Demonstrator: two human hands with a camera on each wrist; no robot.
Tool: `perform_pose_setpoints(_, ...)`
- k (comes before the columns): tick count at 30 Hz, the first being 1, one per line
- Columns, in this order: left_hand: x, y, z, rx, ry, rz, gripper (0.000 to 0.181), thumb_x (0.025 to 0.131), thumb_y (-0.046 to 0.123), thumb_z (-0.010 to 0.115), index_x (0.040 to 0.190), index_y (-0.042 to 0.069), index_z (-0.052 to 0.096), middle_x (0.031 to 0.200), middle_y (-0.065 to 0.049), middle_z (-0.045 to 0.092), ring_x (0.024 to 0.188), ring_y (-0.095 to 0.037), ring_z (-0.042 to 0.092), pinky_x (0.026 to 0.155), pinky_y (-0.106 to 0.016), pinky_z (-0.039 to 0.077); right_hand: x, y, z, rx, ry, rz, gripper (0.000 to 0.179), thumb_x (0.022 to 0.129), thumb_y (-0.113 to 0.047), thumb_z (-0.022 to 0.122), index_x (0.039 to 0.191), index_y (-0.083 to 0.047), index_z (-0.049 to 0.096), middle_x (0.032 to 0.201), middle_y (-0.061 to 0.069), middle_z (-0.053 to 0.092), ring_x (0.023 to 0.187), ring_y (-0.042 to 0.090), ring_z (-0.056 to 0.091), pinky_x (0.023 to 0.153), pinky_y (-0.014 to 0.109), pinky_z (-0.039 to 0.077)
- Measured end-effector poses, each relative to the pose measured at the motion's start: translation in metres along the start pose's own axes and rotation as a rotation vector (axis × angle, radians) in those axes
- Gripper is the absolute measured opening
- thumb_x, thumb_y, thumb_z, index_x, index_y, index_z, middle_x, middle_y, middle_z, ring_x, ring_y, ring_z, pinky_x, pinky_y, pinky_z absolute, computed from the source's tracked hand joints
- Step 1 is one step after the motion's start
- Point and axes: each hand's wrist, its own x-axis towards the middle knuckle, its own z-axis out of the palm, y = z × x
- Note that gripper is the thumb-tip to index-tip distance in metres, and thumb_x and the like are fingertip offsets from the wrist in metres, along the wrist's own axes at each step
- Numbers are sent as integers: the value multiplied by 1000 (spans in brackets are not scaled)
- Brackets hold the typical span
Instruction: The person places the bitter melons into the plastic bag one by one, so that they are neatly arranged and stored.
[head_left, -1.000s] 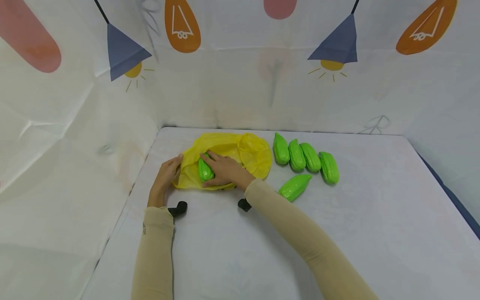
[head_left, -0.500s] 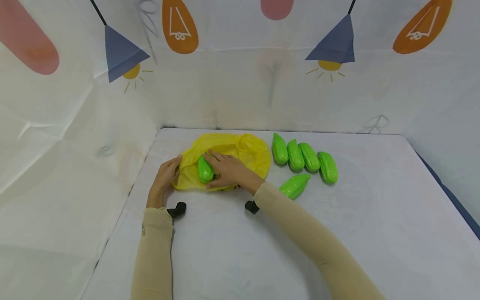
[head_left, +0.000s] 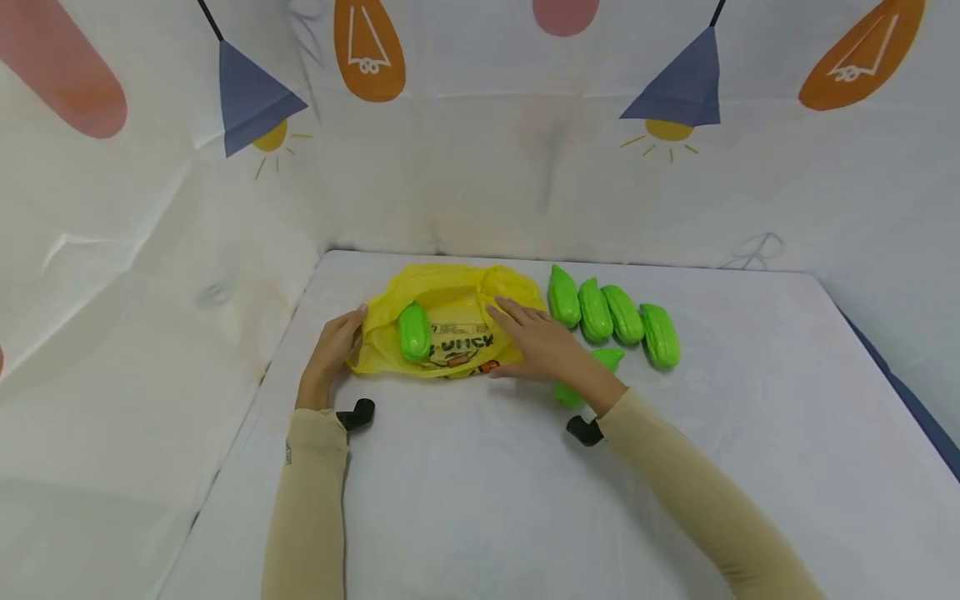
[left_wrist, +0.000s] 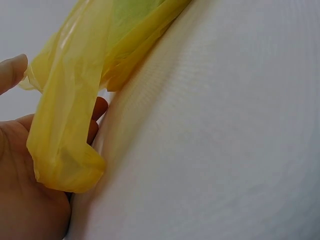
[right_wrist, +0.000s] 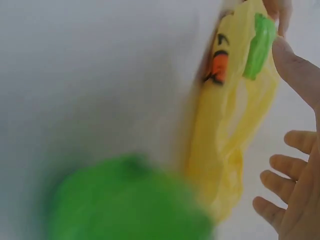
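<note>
A yellow plastic bag [head_left: 375, 346] with printed lettering lies on the table, its mouth spread. My left hand [head_left: 330, 350] holds the bag's left edge; in the left wrist view, a fold of yellow plastic [left_wrist: 70, 125] lies across the palm, between thumb and fingers. Inside the mouth sits one glossy green, ridged, elongated piece [head_left: 414, 332], like a toy vegetable. My right hand [head_left: 543, 346], fingers spread and holding nothing, is over the bag's right side. Its wrist partly hides another green piece [head_left: 607, 359] outside the bag; that piece looms blurred in the right wrist view.
Several more green pieces [head_left: 596, 310] lie side by side right of the bag, near the back of the white table [head_left: 465, 500]. A printed fabric wall [head_left: 480, 183] rises behind, with another at the left. Black wrist mounts [head_left: 583, 431] stick out below the hands.
My right hand has let go of the green piece in the bag and moved right, uncovering the printed lettering. The left hand stays at the bag's edge.
</note>
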Motion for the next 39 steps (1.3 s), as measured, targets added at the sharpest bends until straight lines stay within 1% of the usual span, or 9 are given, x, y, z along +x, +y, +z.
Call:
perform_pose_setpoints(4, 0, 0, -1, -3, 3, 7, 85, 95, 66, 42, 148, 0, 40, 156, -15, 34, 147, -29, 26, 122, -47, 19, -30, 17, 4, 13, -12, 49, 103, 82, -62, 69, 158, -13, 19, 165, 11, 12, 149, 32, 20, 119, 54, 23)
perform_pose_setpoints(7, 0, -1, -1, -11, 17, 15, 81, 96, 64, 42, 143, -2, 47, 151, -17, 41, 140, -29, 32, 120, -46, 22, -48, 25, 7, 40, -9, 54, 101, 82, -58, 72, 156, -9, 24, 163, 15, 15, 149, 35, 20, 118, 56, 24)
perform_pose_setpoints(10, -1, 0, -2, -2, 24, 15, 79, 97, 63, 42, 142, -2, 48, 151, -17, 41, 140, -30, 32, 120, -46, 21, -59, 32, 12, 66, 8, 43, 98, 83, -54, 74, 155, -6, 27, 162, 18, 19, 147, 38, 24, 116, 58, 26)
perform_pose_setpoints(14, -2, 3, -2, 20, 15, -6, 81, 97, 64, 41, 148, 2, 40, 157, -14, 33, 148, -30, 24, 122, -47, 17, -65, 39, 17, 98, 19, 37, 92, 84, -50, 73, 153, -6, 31, 160, 18, 23, 144, 40, 30, 114, 58, 29)
perform_pose_setpoints(19, -3, 3, -2, 24, 13, -26, 82, 96, 65, 41, 147, 1, 41, 156, -15, 35, 145, -30, 26, 122, -47, 18, -68, 40, 14, 117, -14, 47, 90, 83, -51, 74, 151, -6, 36, 160, 18, 26, 144, 41, 29, 116, 58, 27)
perform_pose_setpoints(24, -3, 3, -2, 28, 9, -12, 84, 95, 67, 41, 147, 1, 41, 156, -16, 35, 145, -30, 27, 122, -48, 19, -78, 37, 6, 116, -52, 116, 94, 79, -54, 76, 150, -6, 37, 160, 20, 24, 146, 42, 22, 118, 58, 20)
perform_pose_setpoints(30, -4, 2, -1, 37, 10, 8, 87, 94, 69, 41, 149, 1, 38, 158, -15, 32, 149, -31, 22, 122, -49, 17, -89, 30, 1, 27, -100, 232, 97, 78, -57, 75, 150, -4, 38, 157, 23, 28, 146, 42, 24, 117, 58, 23)
perform_pose_setpoints(34, -3, 2, -1, 36, 8, 9, 87, 94, 68, 41, 149, 1, 37, 158, -16, 31, 149, -32, 21, 122, -49, 17, -93, 28, 2, -26, -91, 277, 96, 78, -55, 77, 147, -1, 40, 155, 26, 31, 144, 44, 27, 115, 59, 27)
perform_pose_setpoints(39, -3, 1, -1, 41, 7, 7, 86, 95, 68, 40, 149, 1, 38, 158, -16, 32, 148, -32, 22, 122, -49, 17, -97, 27, -7, -11, -84, 351, 102, 76, -58, 77, 149, 0, 37, 157, 27, 25, 144, 48, 21, 115, 62, 24)
